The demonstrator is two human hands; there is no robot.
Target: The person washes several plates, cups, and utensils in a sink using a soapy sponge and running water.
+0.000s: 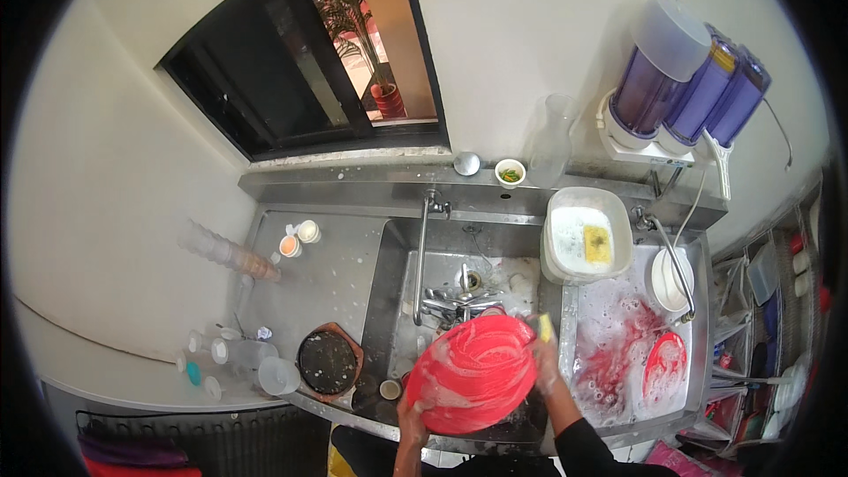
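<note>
A large red oval plate (472,374), streaked with suds, is held tilted over the front of the left sink basin. My left hand (412,421) grips its lower left edge. At the plate's right edge, my right hand (546,358) holds a yellow sponge (546,327), partly hidden by the fingers. Behind the plate, metal cutlery (457,301) lies in the basin near the drain. In the right basin, a second red plate (664,367) lies among foam and reddish water, with white bowls (671,279) behind it.
A plastic tub (551,258) of suds with a yellow sponge (597,244) stands between the basins, near the wall. Metal faucets (424,258) reach over both basins. On the left drainboard are a round black hot plate (328,362), clear cups (278,375), a leaning cup stack (228,253) and small containers (309,232).
</note>
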